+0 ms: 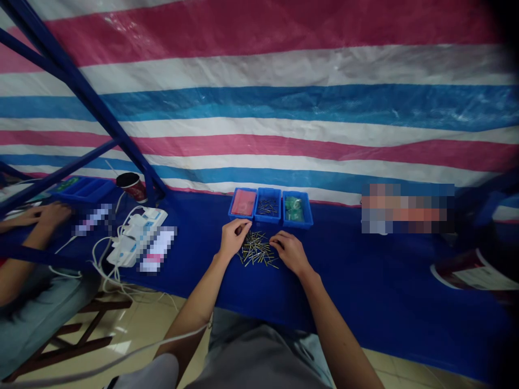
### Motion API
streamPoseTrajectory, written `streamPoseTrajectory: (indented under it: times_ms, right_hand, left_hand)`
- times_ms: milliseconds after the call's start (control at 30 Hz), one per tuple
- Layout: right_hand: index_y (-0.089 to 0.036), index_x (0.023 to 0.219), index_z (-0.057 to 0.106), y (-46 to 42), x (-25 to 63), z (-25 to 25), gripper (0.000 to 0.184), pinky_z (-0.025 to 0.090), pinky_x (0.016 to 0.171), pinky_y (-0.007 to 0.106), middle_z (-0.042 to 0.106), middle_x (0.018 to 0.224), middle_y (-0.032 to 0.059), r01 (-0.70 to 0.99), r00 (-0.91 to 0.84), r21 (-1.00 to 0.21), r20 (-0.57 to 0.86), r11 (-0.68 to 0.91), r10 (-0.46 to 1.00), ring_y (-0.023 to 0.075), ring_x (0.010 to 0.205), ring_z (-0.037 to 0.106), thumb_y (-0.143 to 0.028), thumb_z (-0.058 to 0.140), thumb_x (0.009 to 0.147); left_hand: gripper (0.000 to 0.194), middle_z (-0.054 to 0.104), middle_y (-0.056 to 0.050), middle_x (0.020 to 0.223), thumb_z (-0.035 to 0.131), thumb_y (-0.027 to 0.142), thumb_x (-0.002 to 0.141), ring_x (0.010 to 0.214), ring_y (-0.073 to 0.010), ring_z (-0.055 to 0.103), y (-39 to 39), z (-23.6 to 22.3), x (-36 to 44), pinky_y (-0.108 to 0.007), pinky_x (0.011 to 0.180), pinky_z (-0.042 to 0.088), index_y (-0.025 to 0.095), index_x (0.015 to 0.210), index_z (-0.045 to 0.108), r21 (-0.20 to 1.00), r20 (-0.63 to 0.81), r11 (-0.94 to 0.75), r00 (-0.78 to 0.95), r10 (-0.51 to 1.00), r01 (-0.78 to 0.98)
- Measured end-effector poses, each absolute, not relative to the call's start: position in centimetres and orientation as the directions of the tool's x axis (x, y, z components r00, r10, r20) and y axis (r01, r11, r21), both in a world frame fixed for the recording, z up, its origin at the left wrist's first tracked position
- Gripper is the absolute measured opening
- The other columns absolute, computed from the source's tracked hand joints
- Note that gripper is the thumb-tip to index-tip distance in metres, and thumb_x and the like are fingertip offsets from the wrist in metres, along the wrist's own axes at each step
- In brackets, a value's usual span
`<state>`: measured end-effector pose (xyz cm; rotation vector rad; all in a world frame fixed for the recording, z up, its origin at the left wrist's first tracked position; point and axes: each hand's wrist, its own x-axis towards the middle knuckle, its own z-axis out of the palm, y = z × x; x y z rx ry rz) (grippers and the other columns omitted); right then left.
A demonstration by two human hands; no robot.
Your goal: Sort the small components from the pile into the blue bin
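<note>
A loose pile of thin metal pieces (257,249), like long nails or screws, some silvery and some yellowish, lies on the blue table between my hands. My left hand (234,237) is at the pile's left edge, thumb and forefinger pinched together. Whatever might be in that pinch is too small to make out. At the right edge of the pile, my right hand (290,251) has its fingers curled in and its fingertips close together. I cannot see what they hold. Just beyond the hands stand three blue bins: one with pink sheets (244,203), one with dark thin pieces (268,207), one with green packets (294,208).
On the left are a white power strip (135,237) with cables, a dark cup (132,186), a blue frame post (81,89) and a co-worker's hands (48,216). A red-and-white container (478,270) stands at right. Striped sheeting (284,97) hangs behind the table (365,302).
</note>
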<state>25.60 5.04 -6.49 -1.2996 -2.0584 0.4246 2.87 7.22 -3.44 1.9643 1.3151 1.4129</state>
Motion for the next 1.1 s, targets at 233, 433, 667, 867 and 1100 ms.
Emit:
streamPoseTrajectory:
  times_ms: [233,433,667,867,1100]
  right_hand:
    - [-0.023,0.09,0.068,4.7,25.5,-5.7,0.016,0.046,0.078,0.032,0.068,0.092,0.0028,0.67,-0.275,-0.588,0.372,0.454,0.887,0.0184,0.082,0.064,-0.023,0.054,0.098]
    - [-0.022,0.094,0.067,4.0,24.8,-4.4,0.019,0.045,0.084,0.036,0.069,0.095,0.0062,0.659,-0.231,-0.562,0.481,0.5,0.846,0.021,0.087,0.062,-0.024,0.049,0.101]
    - [-0.023,0.098,0.065,3.5,24.0,-3.8,0.02,0.048,0.083,0.036,0.068,0.093,0.0073,0.598,-0.212,-0.61,0.505,0.52,0.836,0.0215,0.086,0.063,-0.029,0.046,0.102]
    - [-0.023,0.1,0.065,3.4,23.7,-4.0,0.02,0.05,0.08,0.033,0.067,0.092,0.0065,0.575,-0.211,-0.648,0.472,0.499,0.856,0.0202,0.083,0.063,-0.03,0.046,0.103]
    - [-0.024,0.107,0.066,3.6,23.5,-4.6,0.02,0.051,0.084,0.034,0.068,0.098,0.0076,0.561,-0.236,-0.64,0.483,0.524,0.843,0.0211,0.09,0.065,-0.031,0.048,0.103]
  left_hand:
    - [0.025,0.062,-0.001,0.068,0.06,0.038,0.096,0.058,-0.011,0.051,6.9,-3.6,3.6,-0.023,0.061,0.043,0.018,0.095,0.076,0.67,0.505,-0.553,0.243,0.828,0.494]
    - [0.021,0.069,-0.004,0.084,0.063,0.035,0.094,0.067,-0.0121,0.058,6.5,-3.2,3.9,-0.025,0.069,0.048,0.02,0.103,0.076,0.63,0.484,-0.588,0.336,0.808,0.507]
    - [0.02,0.072,-0.007,0.094,0.063,0.034,0.094,0.078,-0.0154,0.065,6.3,-2.9,4.1,-0.028,0.075,0.053,0.02,0.102,0.076,0.653,0.492,-0.62,0.378,0.784,0.435]
    - [0.018,0.072,-0.006,0.091,0.06,0.029,0.096,0.084,-0.0168,0.066,6.3,-2.8,4.2,-0.029,0.08,0.052,0.019,0.094,0.074,0.666,0.467,-0.607,0.392,0.793,0.433]
    - [0.021,0.072,-0.007,0.088,0.056,0.029,0.098,0.082,-0.0169,0.066,6.2,-2.6,4.3,-0.029,0.078,0.052,0.019,0.093,0.074,0.654,0.474,-0.618,0.4,0.784,0.437]
